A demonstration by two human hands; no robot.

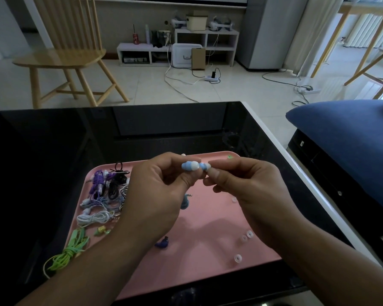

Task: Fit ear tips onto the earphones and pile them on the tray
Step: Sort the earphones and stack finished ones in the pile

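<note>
Above a pink tray (208,268) my left hand (155,191) pinches a light blue earphone bud (189,166) with a white tip. My right hand (250,186) pinches a second light blue bud (205,166) right beside it; the two buds touch. Their blue cable (184,203) hangs down behind my left hand. Coiled earphones are piled on the tray's left: purple (97,181), black (115,186), white (94,217) and green (70,250), the green one spilling over the edge. Loose clear ear tips (246,236) lie on the tray's right side.
The tray sits on a glossy black table (53,151) with a white right edge. A dark blue earphone piece (163,243) lies mid-tray. A blue cushioned seat (349,129) is at the right, a wooden chair (66,56) across the floor.
</note>
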